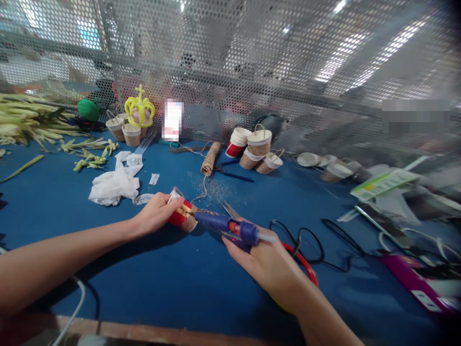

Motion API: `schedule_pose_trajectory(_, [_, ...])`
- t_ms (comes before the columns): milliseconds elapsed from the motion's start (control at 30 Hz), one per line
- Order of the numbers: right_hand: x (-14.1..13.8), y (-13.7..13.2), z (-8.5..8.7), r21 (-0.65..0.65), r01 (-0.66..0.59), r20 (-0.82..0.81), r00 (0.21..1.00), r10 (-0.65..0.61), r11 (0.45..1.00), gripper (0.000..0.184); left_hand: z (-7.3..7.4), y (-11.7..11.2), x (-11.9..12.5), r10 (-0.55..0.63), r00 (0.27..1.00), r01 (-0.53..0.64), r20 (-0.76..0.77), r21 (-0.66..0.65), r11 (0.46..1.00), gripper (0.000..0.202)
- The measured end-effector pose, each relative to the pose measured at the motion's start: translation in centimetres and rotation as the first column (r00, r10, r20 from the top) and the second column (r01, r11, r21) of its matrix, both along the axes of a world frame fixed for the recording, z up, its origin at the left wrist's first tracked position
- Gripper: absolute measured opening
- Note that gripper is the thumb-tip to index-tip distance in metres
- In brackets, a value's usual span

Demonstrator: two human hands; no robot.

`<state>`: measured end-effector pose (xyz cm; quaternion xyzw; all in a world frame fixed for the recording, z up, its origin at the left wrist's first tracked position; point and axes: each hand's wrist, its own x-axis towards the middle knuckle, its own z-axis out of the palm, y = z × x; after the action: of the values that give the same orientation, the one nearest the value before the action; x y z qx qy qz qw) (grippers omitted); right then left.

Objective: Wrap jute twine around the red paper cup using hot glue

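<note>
My left hand is closed around a small red paper cup, tilted on its side above the blue table. Coarse twine wraps the cup's base, and a strand runs back to a twine roll. In my right hand is a blue hot glue gun with a clear glue stick in its back end. Its nozzle points at the twine-wrapped part of the cup; whether it touches I cannot tell. Scissor blades show just behind the gun, their handles partly hidden by my right hand.
Blue-handled pliers lie behind the gun. Twine-wrapped cups and stacked cups stand farther back. White lace lies left, near a yellow crown-shaped piece. Black cables and a purple power strip are right. Perforated metal stands behind.
</note>
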<state>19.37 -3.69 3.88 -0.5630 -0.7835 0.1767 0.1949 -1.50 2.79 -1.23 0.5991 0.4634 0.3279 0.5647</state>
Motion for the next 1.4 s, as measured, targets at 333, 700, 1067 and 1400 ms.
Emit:
schedule_pose_trajectory(333, [0.12, 0.21, -0.33, 0.012, 0.008, -0.012, 1.000, -0.008, 1.000, 0.009, 0.23, -0.13, 0.02, 0.035, 0.999, -0.035, -0.021, -0.011, 0.999, 0.041])
schedule_pose_trajectory(700, [0.27, 0.24, -0.38, 0.031, 0.015, -0.002, 1.000, -0.015, 0.999, 0.008, 0.37, -0.18, 0.29, 0.026, 1.000, -0.026, -0.016, -0.018, 0.999, 0.039])
schedule_pose_trajectory(1067, [0.13, 0.10, 0.04, -0.009, 0.000, -0.018, 1.000, 0.000, 1.000, 0.011, 0.81, -0.33, 0.37, 0.023, 0.999, -0.024, -0.024, -0.009, 1.000, 0.039])
schedule_pose_trajectory(1400, [0.17, -0.07, 0.22, -0.023, -0.003, -0.025, 1.000, 0.002, 1.000, 0.011, 0.70, -0.24, 0.22, 0.030, 0.996, -0.027, -0.078, 0.027, 0.999, 0.041])
